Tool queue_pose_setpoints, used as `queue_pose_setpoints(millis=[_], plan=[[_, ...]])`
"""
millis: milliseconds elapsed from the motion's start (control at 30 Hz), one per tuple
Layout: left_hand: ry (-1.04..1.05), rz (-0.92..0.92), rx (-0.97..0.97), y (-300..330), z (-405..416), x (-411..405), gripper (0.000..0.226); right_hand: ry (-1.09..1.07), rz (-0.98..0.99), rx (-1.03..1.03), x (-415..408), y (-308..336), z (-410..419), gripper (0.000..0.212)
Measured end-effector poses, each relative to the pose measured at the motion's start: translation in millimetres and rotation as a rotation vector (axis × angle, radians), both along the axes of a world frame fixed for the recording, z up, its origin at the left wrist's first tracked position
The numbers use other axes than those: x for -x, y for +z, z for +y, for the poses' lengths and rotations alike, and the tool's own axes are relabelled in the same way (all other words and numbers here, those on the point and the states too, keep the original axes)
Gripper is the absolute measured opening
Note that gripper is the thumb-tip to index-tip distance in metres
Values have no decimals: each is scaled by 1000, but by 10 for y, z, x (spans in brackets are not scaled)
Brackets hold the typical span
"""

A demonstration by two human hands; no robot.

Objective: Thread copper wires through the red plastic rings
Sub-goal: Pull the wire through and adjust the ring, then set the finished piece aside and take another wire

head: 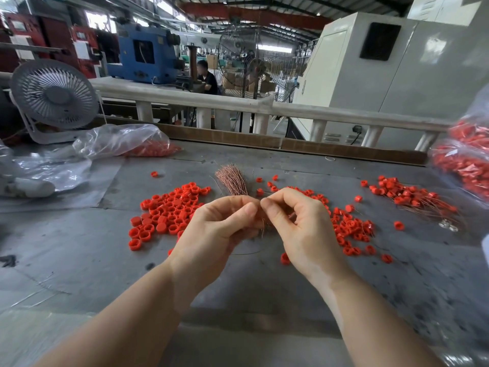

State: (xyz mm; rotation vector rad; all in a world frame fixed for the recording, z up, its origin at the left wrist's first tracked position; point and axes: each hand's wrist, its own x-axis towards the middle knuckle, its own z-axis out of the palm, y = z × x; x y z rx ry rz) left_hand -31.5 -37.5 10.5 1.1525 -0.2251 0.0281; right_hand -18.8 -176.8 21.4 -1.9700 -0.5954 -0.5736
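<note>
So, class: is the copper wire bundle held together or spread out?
Held together: the left hand grips the copper wire bundle; only its far tips fan out.

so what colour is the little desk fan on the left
Grey, blades and grille alike; the desk fan shows best in the head view.

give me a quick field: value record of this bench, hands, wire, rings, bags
left hand: grips the copper wire bundle
right hand: pinches at the bundle; a single strand cannot be made out
loose rings: heap left of the hands
threaded rings: pile at right, wires trailing
bags of rings: right edge
fan: far left
</note>
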Motion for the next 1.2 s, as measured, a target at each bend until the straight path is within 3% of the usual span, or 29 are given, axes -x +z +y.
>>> queue_pose_setpoints(millis=[133,367,533,767,1200], plan=[[-65,77,163,4,6,-18,19,-32,-9,-33,-36,-9,-13,14],[-99,102,200,36,-1,23,21,172,17,-149,50,59,16,8],[-138,128,233,55,5,26,25,141,23,-189,36,70,-10,10],[-112,97,220,63,-11,33,25,129,34,-171,46,79,-11,10],[-84,123,168,48,19,20,14,168,43,-139,69,100,-26,31]])
